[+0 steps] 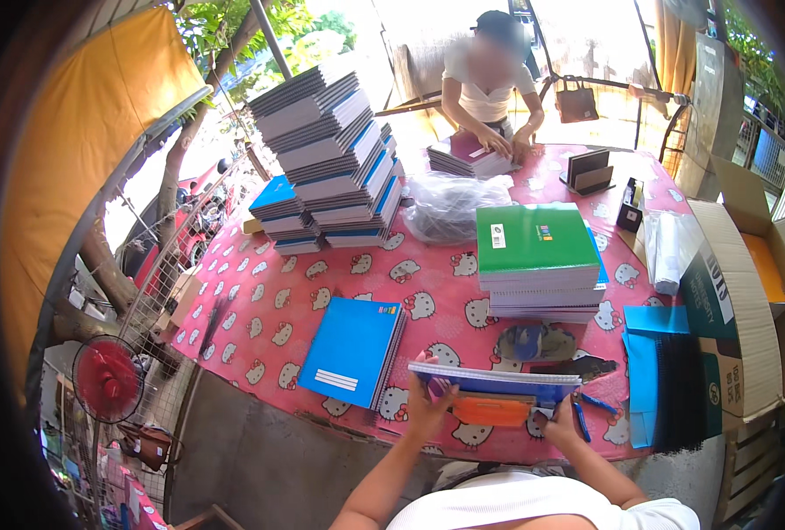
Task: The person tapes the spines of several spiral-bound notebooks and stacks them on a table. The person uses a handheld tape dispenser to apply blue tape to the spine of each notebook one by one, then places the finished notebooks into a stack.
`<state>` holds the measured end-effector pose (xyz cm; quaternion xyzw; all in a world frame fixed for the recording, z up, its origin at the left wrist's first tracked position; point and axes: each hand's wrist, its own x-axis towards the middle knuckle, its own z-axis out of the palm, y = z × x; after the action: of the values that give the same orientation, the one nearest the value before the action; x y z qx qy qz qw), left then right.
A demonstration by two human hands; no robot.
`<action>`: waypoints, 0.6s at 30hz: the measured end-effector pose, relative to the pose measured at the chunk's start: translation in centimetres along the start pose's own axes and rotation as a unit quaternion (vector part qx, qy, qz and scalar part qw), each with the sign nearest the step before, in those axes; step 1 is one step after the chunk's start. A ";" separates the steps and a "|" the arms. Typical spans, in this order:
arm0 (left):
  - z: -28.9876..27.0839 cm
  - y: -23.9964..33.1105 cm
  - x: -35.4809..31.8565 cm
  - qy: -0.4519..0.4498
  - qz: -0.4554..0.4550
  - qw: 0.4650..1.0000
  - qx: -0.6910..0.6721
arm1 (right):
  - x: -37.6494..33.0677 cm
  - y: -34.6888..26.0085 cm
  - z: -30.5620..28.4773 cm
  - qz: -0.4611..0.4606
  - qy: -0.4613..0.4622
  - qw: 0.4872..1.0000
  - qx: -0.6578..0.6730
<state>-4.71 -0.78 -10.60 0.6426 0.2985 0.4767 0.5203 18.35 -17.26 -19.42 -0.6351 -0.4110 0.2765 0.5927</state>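
pink-patterned table point(273, 309), near edge: left hand point(431, 405) and right hand point(562, 427) grip a coil-edged notebook point(498, 377), apparently checking its binding; next move likely needs level handling.

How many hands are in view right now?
4. The person's left hand and right hand hold the blue notebook; across the table, a co-worker's two hands are by the notebooks.

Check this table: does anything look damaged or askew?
A dark, ragged patch breaks the repeating print of the pink, cat-patterned tablecloth, beyond the right end of the held blue spiral-bound notebook; wear or stain, I cannot tell.
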 end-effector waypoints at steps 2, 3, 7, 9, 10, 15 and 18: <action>-1.0 0.5 0.7 -0.032 -0.078 0.995 -0.062 | -0.9 0.3 0.4 0.006 0.018 1.000 -0.002; -0.6 1.4 1.1 0.002 -0.018 1.000 0.001 | -1.2 1.0 0.4 0.006 0.015 1.000 -0.007; 6.5 10.9 0.2 0.074 0.254 0.885 0.384 | -1.3 -3.4 -0.3 0.067 -0.023 0.997 -0.034; 9.1 11.4 -0.5 -0.030 0.282 0.820 0.498 | -0.4 -6.2 -2.6 -0.023 -0.084 0.979 -0.184; 10.3 11.3 -0.6 -0.116 0.267 0.803 0.520 | 0.9 -6.4 -4.3 -0.082 -0.074 0.963 -0.244; 11.6 10.3 0.7 -0.155 0.270 0.841 0.442 | 7.7 -4.5 -19.1 0.001 0.277 0.837 -0.473; 12.3 9.6 1.3 -0.103 0.296 0.877 0.363 | 8.5 -1.2 -23.4 0.183 0.233 0.760 -0.579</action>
<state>6.04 -7.03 -1.08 0.8902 0.1907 0.3980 0.1128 42.03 -22.41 -13.71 -0.9652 -0.2182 -0.0671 0.1276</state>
